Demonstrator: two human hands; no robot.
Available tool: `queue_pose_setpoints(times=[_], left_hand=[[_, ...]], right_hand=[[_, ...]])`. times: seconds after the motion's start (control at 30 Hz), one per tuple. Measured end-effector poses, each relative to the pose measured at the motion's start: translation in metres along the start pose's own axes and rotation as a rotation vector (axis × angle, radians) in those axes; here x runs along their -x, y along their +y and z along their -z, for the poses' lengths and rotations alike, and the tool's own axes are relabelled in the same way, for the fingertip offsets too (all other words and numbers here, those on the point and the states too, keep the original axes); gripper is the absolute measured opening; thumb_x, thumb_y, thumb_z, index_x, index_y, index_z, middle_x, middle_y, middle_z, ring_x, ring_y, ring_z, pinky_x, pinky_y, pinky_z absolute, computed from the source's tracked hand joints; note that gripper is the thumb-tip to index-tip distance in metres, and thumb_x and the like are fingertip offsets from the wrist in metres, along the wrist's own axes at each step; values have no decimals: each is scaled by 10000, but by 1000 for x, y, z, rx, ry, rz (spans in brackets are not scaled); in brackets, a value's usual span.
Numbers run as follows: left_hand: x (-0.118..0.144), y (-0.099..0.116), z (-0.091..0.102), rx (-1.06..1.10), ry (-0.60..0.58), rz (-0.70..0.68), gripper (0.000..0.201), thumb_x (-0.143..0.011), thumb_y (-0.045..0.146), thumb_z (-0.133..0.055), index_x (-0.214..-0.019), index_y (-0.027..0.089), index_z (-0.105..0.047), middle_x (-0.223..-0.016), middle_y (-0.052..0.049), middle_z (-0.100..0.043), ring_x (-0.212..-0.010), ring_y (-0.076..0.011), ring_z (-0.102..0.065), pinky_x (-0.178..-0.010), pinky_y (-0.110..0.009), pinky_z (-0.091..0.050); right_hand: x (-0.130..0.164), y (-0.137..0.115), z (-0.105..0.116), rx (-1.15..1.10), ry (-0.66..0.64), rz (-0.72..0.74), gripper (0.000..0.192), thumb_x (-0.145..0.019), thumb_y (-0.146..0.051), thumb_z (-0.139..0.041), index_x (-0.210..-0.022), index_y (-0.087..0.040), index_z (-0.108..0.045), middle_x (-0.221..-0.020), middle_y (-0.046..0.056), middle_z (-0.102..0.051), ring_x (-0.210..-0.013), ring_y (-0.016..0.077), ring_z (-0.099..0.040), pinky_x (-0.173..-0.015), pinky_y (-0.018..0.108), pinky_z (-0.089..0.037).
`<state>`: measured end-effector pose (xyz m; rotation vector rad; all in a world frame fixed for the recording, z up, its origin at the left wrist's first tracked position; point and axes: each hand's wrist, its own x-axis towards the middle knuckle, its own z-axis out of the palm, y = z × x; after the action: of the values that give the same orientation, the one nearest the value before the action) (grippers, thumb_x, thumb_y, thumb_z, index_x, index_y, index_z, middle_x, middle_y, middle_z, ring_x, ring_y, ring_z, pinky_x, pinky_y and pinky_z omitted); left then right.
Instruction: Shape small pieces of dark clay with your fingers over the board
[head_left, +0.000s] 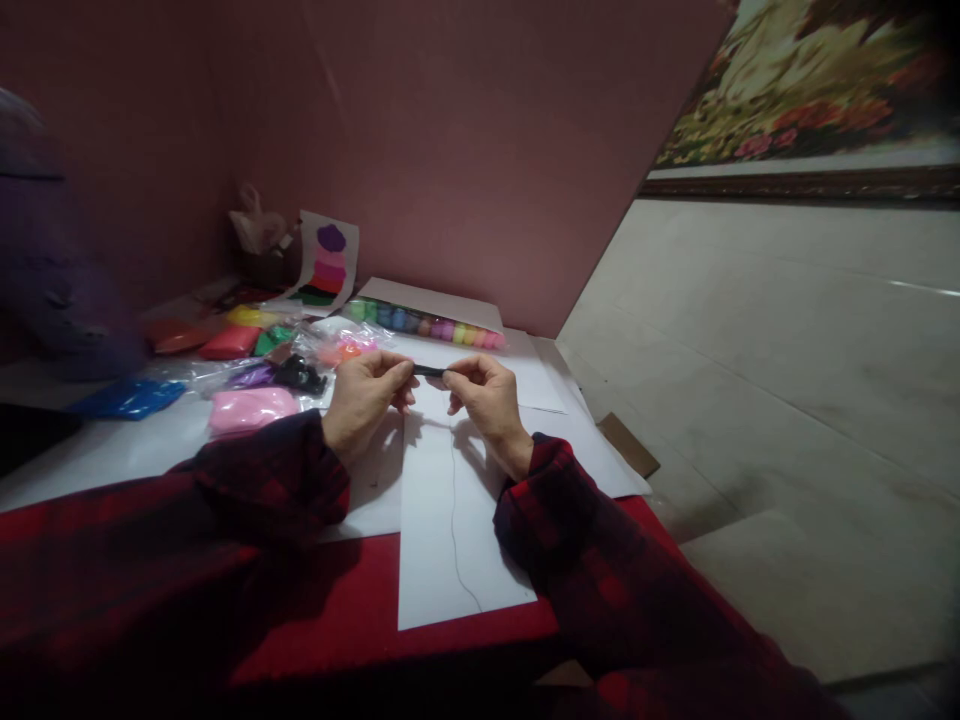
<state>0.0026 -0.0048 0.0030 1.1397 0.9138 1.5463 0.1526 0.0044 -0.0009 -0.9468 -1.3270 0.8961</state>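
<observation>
A short black strip of modelling clay [429, 371] spans the gap between my hands, above the table. My left hand [364, 400] pinches its left end between thumb and fingers. The other end is pinched by my right hand [491, 405]. Below them lies a white sheet of paper [427, 540] with a thin wavy line drawn down it. Left of my left hand is a clear bag of black clay [300, 376], and nearer me a pink clay pack [253, 408].
Several bagged clays, including a blue pack [131, 398] and a red pack [229, 341], crowd the left side. A box of coloured clay [427, 318] lies at the back, beside a propped sheet with coloured shapes [346, 235]. Red cloth [330, 600] covers the table.
</observation>
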Motion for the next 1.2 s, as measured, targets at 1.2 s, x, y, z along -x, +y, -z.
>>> queue_pose_setpoints(times=[1.2], left_hand=[[3, 0, 3, 31, -261, 93, 429, -606, 434, -916, -746, 121, -658, -631, -42, -679, -466, -113, -585, -446, -234, -489]], right_hand=[[10, -2, 3, 313, -165, 240, 88, -894, -289, -605, -847, -217, -621, -826, 20, -656, -786, 160, -614, -593, 258, -495]])
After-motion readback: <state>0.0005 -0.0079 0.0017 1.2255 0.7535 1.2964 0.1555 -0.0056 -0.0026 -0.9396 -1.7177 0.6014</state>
